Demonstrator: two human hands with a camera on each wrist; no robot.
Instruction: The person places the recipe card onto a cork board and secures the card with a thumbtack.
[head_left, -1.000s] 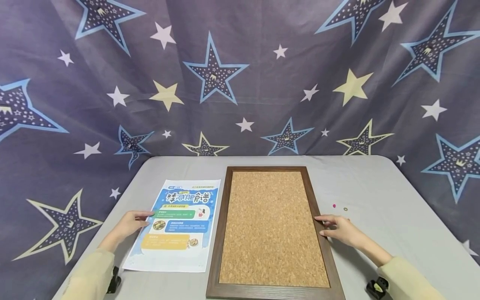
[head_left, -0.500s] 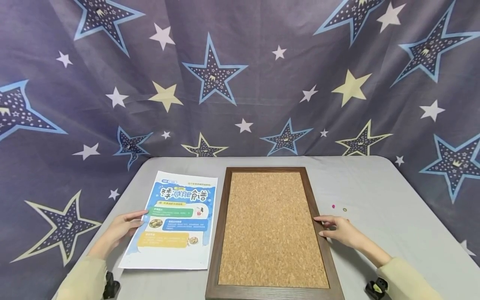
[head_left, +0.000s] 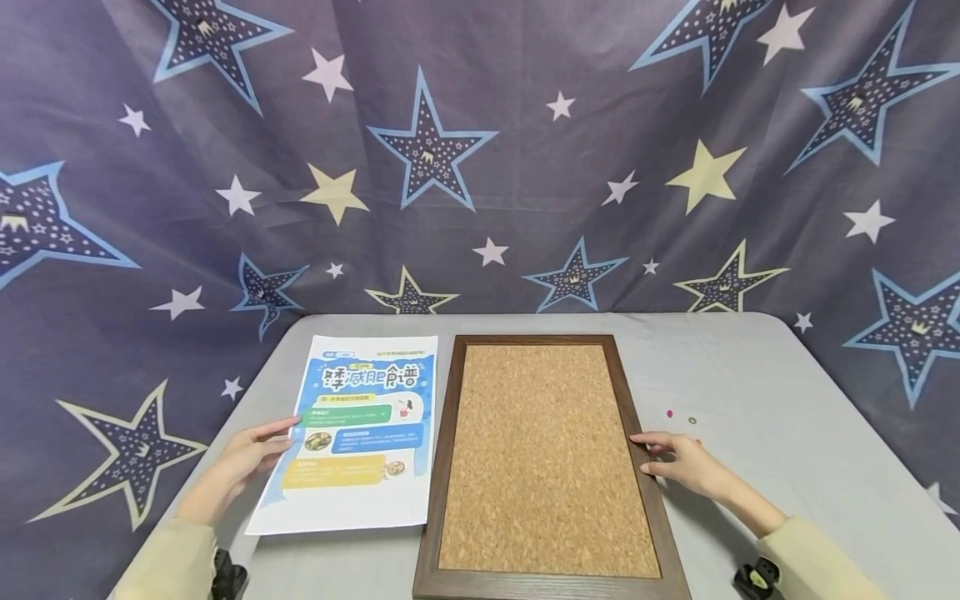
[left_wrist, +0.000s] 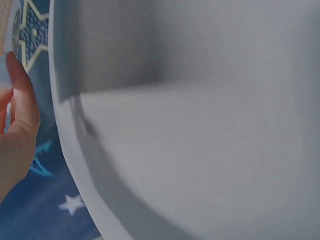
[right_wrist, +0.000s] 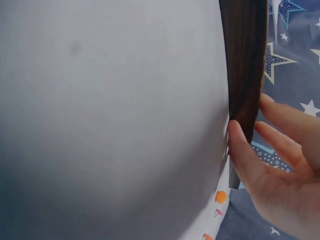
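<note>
My left hand (head_left: pixel 251 457) pinches the left edge of a printed paper poster (head_left: pixel 360 504), which has a blue background with green, blue and yellow blocks. The sheet is raised over the table and casts a shadow. In the left wrist view, my left hand (left_wrist: pixel 20 115) shows at the far left with a strip of the sheet. A cork board (head_left: pixel 551 458) in a brown wooden frame lies right beside the poster. My right hand (head_left: pixel 686 460) holds the frame's right side. The right wrist view shows thumb and fingers of my right hand (right_wrist: pixel 280 155) on the dark frame edge (right_wrist: pixel 245 65).
To the right of the board lie a small pink tack (head_left: pixel 670 413) and a small ring-like piece (head_left: pixel 692 420). The right wrist view shows an orange round-headed tack (right_wrist: pixel 221 197) there too. A star-patterned cloth (head_left: pixel 480 167) hangs behind the grey-covered table (head_left: pixel 780 400).
My left hand has lifted the poster off the table and tilted it; its top edge has risen and shifted left, then straightened. My right hand and the cork board stay put.
</note>
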